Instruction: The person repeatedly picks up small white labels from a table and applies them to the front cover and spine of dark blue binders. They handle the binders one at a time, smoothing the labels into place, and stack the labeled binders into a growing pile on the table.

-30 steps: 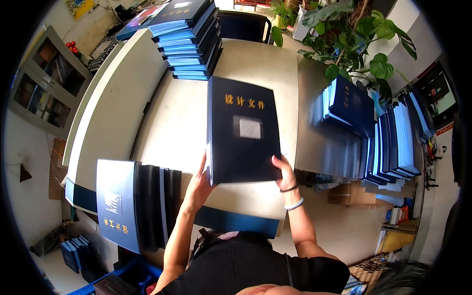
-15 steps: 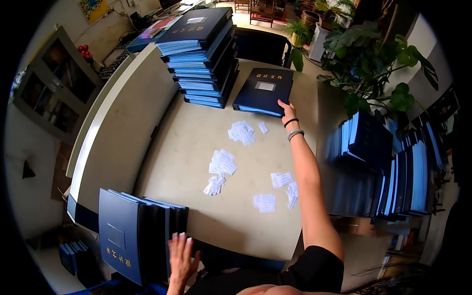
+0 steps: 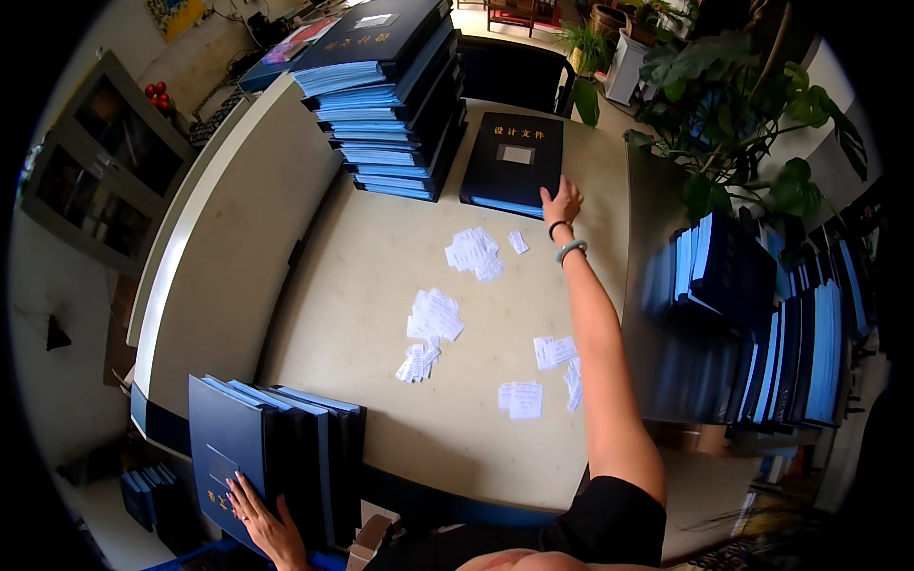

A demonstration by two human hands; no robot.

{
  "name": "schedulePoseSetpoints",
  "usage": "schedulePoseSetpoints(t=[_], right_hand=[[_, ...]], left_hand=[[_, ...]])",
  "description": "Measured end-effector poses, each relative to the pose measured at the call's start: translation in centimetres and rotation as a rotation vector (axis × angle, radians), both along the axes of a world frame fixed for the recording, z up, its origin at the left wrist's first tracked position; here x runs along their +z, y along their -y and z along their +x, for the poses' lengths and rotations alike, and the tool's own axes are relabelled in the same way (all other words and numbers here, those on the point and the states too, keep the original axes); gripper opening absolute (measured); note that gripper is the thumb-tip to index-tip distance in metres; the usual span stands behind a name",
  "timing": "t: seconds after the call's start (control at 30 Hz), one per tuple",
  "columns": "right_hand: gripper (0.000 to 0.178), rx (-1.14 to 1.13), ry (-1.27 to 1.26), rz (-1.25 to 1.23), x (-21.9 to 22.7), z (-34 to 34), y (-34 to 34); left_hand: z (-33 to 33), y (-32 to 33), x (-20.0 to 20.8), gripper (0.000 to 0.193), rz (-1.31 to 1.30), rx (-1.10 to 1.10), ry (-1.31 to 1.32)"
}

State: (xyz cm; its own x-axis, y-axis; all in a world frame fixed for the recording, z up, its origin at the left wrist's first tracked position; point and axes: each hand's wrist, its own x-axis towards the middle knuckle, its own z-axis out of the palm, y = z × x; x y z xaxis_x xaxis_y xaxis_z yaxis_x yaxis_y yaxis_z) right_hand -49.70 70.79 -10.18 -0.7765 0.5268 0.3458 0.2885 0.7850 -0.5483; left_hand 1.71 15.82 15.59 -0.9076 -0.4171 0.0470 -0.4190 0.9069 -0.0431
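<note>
The left hand (image 3: pixel 268 529) has moved onto the near-left binder (image 3: pixel 224 428), fingers spread, gripping nothing; the right hand (image 3: pixel 564 202), grip unclear, meets the far binder (image 3: pixel 505 181), lengthwise near-to-far, at its near-right corner.

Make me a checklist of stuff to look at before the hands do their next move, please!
1. Single dark binder lying flat on the desk: ok, beside the tall binder stack.
2. Right hand at that binder: ok, it touches the near right corner. Whether it grips firmly: cannot tell.
3. Left hand away from the paper slips: ok, it lies on the leftmost binder of the row at lower left.
4. Visible slips apart from the single binder: ok.
5. Slips neatly lined up: not ok, they overlap in messy piles.
6. Tall stack's edges even: not ok, they are staggered.
</note>
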Motion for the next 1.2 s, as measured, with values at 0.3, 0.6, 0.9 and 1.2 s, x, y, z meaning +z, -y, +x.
schedulePoseSetpoints(t=[0.3, 0.6, 0.9, 1.2], right_hand=[[0.096, 0.365, 0.29, 0.082, -2.8, 10.6, 11.7], [0.063, 0.438, 0.087, 0.23, -4.7, 11.6, 16.9], [0.066, 0.647, -0.084, 0.179, 0.9, 17.8, 14.1], [0.049, 1.328, -0.083, -0.523, 17.7, 29.2, 33.1]], left_hand=[[1.3, 1.5, -4.5, 0.069, -0.187, 0.051, -0.094], [1.6, 1.9, -1.7, 0.064, -0.01, -0.025, -0.09], [2.4, 3.6, -2.3, 0.083, -0.064, -0.214, -0.106], [6.5, 3.0, -2.3, 0.078, -0.022, -0.45, -0.153]])
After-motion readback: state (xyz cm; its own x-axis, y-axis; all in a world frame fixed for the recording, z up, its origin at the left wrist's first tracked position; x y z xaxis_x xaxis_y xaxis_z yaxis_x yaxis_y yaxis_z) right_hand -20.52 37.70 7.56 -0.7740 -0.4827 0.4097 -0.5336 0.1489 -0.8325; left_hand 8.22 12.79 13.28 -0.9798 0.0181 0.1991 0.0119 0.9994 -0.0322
